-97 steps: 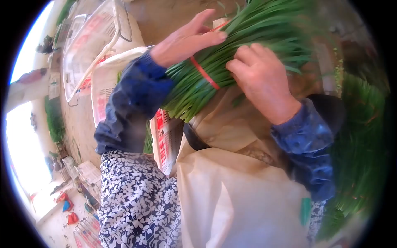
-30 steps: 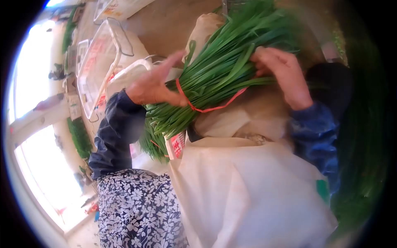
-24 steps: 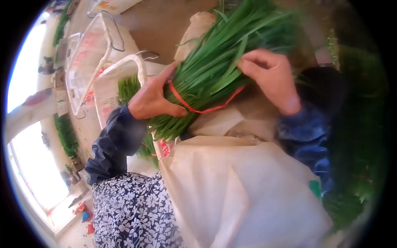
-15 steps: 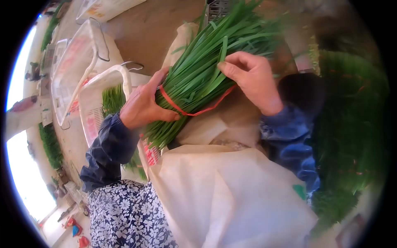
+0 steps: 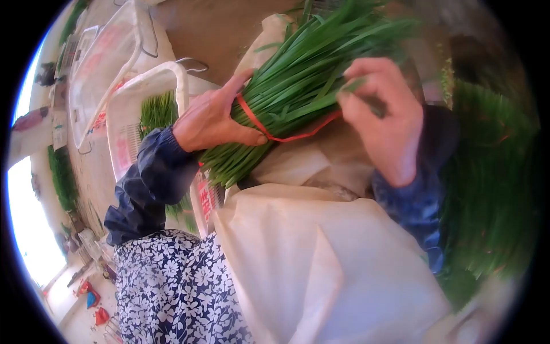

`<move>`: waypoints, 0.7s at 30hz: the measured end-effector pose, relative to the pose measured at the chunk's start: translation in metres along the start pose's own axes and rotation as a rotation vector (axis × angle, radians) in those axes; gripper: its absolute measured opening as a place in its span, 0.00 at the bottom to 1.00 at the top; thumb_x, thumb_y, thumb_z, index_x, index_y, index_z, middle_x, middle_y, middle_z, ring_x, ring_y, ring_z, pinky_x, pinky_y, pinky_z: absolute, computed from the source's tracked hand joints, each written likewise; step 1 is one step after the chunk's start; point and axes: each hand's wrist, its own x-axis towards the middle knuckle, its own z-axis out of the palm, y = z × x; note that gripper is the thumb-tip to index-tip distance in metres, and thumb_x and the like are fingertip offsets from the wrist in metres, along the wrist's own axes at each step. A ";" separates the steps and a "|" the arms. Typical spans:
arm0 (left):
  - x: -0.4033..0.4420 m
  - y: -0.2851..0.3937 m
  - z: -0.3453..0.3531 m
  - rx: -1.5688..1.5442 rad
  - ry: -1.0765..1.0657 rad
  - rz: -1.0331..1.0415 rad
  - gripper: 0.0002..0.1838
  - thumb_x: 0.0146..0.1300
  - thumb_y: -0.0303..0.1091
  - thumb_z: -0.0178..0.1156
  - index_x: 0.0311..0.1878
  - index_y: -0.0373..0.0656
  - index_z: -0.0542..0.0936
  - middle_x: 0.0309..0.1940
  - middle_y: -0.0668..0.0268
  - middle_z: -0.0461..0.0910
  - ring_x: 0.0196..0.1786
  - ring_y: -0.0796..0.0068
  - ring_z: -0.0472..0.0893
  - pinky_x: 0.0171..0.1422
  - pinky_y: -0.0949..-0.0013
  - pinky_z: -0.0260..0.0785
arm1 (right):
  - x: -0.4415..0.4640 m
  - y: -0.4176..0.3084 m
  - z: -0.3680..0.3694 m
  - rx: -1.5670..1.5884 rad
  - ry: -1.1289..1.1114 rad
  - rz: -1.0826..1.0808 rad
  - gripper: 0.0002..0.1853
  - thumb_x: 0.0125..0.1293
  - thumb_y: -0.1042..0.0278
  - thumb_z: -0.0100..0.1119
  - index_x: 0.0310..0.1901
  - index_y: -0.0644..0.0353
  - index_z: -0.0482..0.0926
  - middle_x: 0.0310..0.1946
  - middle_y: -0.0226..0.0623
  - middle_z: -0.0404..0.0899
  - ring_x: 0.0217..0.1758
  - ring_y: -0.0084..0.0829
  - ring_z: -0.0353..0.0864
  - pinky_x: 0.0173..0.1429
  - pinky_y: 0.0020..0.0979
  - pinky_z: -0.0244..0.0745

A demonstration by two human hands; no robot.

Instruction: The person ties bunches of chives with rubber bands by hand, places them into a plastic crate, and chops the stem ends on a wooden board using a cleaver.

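Observation:
A thick bunch of long green leaves (image 5: 303, 80) lies slantwise over my lap, its cut ends toward the lower left. A loose red band (image 5: 292, 137) loops round its lower part. My left hand (image 5: 215, 119) is wrapped round the bunch beside the band, thumb below and fingers above. At the bunch's right side, my right hand (image 5: 384, 109) has its fingers curled in a pinch on a green leaf (image 5: 352, 86). A cream apron (image 5: 321, 246) covers my lap beneath the bunch.
White plastic baskets (image 5: 177, 80) stand at the left, one with green bundles (image 5: 157, 112) inside. More green leaf bundles (image 5: 487, 189) are piled at the right. Small red and blue items (image 5: 94, 298) lie at the lower left. Brown floor (image 5: 200, 28) shows beyond the baskets.
The band, wrapped close round the bunch at first, now hangs slack below it. My left hand has come down to the band's side. My right hand has lately moved right, away from the bunch's middle.

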 end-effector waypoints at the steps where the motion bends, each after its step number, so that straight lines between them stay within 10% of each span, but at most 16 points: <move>1: 0.001 -0.002 0.000 -0.002 -0.001 -0.003 0.57 0.42 0.50 0.77 0.73 0.36 0.59 0.48 0.43 0.82 0.54 0.42 0.81 0.59 0.56 0.71 | 0.000 -0.012 -0.006 -0.063 -0.129 -0.139 0.06 0.53 0.78 0.66 0.31 0.62 0.78 0.37 0.35 0.81 0.40 0.32 0.80 0.47 0.27 0.73; 10: 0.009 -0.005 0.003 -0.058 0.005 0.072 0.59 0.41 0.50 0.80 0.74 0.41 0.58 0.49 0.49 0.83 0.56 0.46 0.81 0.60 0.58 0.71 | -0.037 -0.084 0.052 0.480 -0.567 -0.246 0.07 0.55 0.76 0.63 0.36 0.62 0.77 0.31 0.40 0.76 0.33 0.44 0.79 0.39 0.38 0.77; 16: -0.005 -0.033 0.005 -0.020 0.013 0.036 0.62 0.45 0.57 0.78 0.75 0.35 0.55 0.57 0.44 0.78 0.63 0.47 0.77 0.69 0.59 0.65 | -0.028 -0.024 -0.025 0.499 -0.213 0.138 0.07 0.57 0.73 0.65 0.36 0.62 0.78 0.29 0.43 0.78 0.29 0.46 0.79 0.32 0.39 0.73; 18: -0.003 -0.043 0.006 -0.041 -0.060 0.048 0.60 0.47 0.58 0.77 0.75 0.33 0.55 0.58 0.41 0.77 0.64 0.47 0.76 0.68 0.58 0.66 | -0.021 0.004 -0.072 -0.594 -0.212 0.263 0.09 0.55 0.77 0.63 0.39 0.61 0.80 0.34 0.42 0.81 0.37 0.45 0.82 0.39 0.39 0.77; 21: 0.008 -0.033 0.000 -0.120 -0.159 -0.030 0.60 0.49 0.59 0.75 0.75 0.32 0.55 0.60 0.40 0.75 0.65 0.47 0.76 0.68 0.57 0.65 | -0.035 0.018 -0.060 -0.841 0.020 -0.151 0.14 0.53 0.78 0.61 0.43 0.61 0.81 0.40 0.41 0.81 0.46 0.45 0.81 0.50 0.41 0.78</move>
